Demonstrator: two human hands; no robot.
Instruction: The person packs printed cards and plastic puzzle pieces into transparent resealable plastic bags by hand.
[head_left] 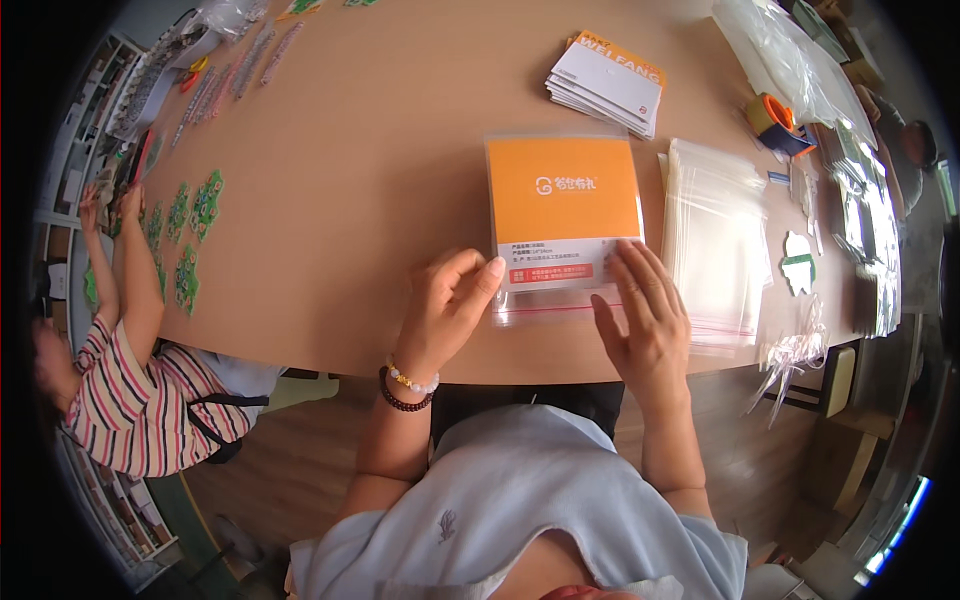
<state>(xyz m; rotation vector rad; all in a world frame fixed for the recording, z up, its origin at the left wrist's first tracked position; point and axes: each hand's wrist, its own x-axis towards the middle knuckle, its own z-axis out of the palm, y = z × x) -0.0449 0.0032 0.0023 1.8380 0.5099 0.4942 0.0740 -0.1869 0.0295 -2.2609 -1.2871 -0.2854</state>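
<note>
A clear resealable plastic bag point(530, 309) lies on the table in front of me, with an orange and white card point(560, 215) inside it. The bag's red seal line runs along its near end. My left hand point(440, 312) is at the left edge of the bag, fingers curled in and thumb against the plastic. Over the card's lower right corner, my right hand point(648, 315) lies with its fingers stretched out flat. Just right of it is a stack of clear plastic bags point(715, 245).
Beyond the bag sits a stack of orange and white cards point(605, 85). An orange and blue tape dispenser point(780, 125) stands at the right, near a green and white cutout point(797, 263). Green pieces point(205, 205) lie at the left, beside a co-worker in a striped shirt point(150, 410).
</note>
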